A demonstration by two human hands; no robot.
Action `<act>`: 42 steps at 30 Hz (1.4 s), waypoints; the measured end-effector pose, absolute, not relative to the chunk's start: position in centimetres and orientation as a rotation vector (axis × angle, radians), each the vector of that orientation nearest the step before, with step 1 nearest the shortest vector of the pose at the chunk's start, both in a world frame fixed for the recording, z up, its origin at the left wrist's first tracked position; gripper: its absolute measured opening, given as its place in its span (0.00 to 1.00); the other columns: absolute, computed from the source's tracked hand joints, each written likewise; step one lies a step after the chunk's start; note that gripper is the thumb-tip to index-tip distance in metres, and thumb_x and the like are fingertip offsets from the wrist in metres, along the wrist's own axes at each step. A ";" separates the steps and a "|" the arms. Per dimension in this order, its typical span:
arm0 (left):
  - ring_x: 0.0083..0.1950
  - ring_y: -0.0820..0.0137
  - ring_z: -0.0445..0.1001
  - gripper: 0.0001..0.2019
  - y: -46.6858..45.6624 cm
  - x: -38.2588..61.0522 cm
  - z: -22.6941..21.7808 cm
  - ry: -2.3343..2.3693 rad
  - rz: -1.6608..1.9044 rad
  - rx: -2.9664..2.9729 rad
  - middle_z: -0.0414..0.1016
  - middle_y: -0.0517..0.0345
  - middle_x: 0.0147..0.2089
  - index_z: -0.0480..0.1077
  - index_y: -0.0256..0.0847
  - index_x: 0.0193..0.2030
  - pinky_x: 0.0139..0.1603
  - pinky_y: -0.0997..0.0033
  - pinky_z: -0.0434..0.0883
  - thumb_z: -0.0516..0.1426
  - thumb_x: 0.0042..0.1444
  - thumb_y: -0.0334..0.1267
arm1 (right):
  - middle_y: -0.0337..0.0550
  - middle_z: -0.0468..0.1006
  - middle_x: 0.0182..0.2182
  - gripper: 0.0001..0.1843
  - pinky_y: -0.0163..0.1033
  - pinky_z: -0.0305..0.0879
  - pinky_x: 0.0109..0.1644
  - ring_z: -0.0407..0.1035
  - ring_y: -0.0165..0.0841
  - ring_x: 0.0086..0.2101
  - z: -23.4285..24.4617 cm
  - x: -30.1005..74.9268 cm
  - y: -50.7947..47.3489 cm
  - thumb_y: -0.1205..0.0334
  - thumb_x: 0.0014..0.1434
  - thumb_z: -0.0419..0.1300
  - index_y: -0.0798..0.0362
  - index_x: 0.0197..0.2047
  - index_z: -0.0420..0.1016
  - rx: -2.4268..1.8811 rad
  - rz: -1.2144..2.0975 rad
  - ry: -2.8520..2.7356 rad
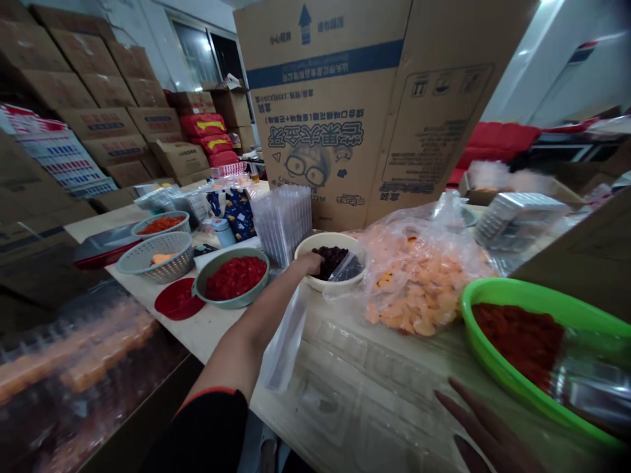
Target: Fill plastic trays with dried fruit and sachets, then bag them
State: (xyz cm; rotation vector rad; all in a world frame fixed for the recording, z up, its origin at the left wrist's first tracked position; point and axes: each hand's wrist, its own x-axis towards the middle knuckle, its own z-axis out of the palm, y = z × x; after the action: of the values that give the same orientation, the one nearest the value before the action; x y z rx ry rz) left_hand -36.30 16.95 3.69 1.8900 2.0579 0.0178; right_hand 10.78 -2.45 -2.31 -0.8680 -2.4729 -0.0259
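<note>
The left hand [309, 264] reaches out over the tabletop [211, 335] and sits at the rim of a cream bowl [315, 240]. Its fingers are hidden at the rim, so no one can tell if it is closed or gripping something. The bowl holds dark dried fruit [329, 260], and a piece of clear plastic lies over part of it. A thin plastic bag [283, 341] hangs just below the left wrist. The sleeve on that arm is black with a red edge

The right hand [486, 427] is low down at the edge of the view, with its fingers [466, 407] spread apart, so it looks open. Just past those fingers is a bright green basket [513, 295] full of dark red food [517, 341]. Under and between the hands lie flat clear plastic trays [335, 387]

To the right of the left hand is a big, puffy bag of orange pieces [419, 282]. To its left is a gray-green bowl [231, 299] of red bits, and past that are a red lid [177, 299] and a gray basket with holes [155, 257]. Ahead of the left hand stands a stack of clear cups [283, 223], and behind them is a huge cardboard box [320, 112]
</note>
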 end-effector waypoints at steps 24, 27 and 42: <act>0.21 0.78 0.70 0.08 -1.8 -25.4 3.8 1.439 1.125 1.088 0.72 0.63 0.22 0.72 0.34 0.31 0.24 0.80 0.69 0.67 0.47 0.28 | 0.44 0.72 0.23 0.08 0.37 0.65 0.28 0.68 0.34 0.25 4.2 -12.2 2.6 0.60 0.56 0.50 0.53 0.35 0.68 -1.140 1.977 -1.534; 0.25 0.78 0.73 0.06 -2.3 -26.2 2.5 1.455 1.071 1.013 0.74 0.63 0.25 0.71 0.35 0.31 0.31 0.77 0.73 0.65 0.49 0.26 | 0.43 0.72 0.23 0.09 0.36 0.62 0.28 0.64 0.32 0.23 2.6 -10.6 3.1 0.67 0.51 0.52 0.55 0.36 0.70 -1.292 1.763 -1.731; 0.34 0.70 0.73 0.05 -1.0 -27.0 0.0 1.682 0.750 1.602 0.77 0.61 0.27 0.79 0.37 0.31 0.39 0.73 0.69 0.66 0.43 0.30 | 0.46 0.83 0.40 0.17 0.35 0.63 0.47 0.73 0.34 0.41 2.2 -8.0 3.6 0.74 0.57 0.53 0.55 0.42 0.81 -1.387 0.872 -2.518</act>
State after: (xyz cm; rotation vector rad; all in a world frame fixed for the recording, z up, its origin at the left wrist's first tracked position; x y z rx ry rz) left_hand -27.03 -0.96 -0.01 1.6017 1.6822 0.7504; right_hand -8.02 3.56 2.20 -1.3868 -2.5180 0.8724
